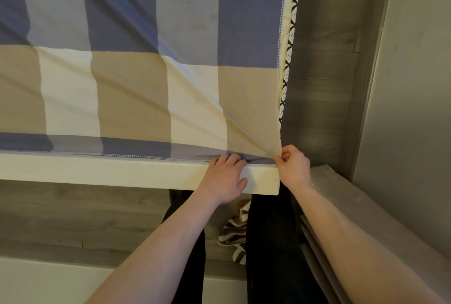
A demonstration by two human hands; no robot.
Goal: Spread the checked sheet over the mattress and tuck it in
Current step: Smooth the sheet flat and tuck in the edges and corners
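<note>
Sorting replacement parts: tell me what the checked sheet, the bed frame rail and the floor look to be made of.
Checked sheet: thin woven cloth, probably cotton; matte, creasing toward the pinched corner. Bed frame rail: likely cream-painted wood or board; smooth, slightly glossy. Floor: grey wood-look planks, laminate or vinyl perhaps; printed grain, faint sheen.

light: dim, soft, even | shadows: faint | focus: slightly soft | edges: wide-angle bowed

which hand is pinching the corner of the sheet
The right hand: it pinches the checked sheet at its corner, with creases fanning from the pinch. The left hand lies on the bed's edge.
</note>
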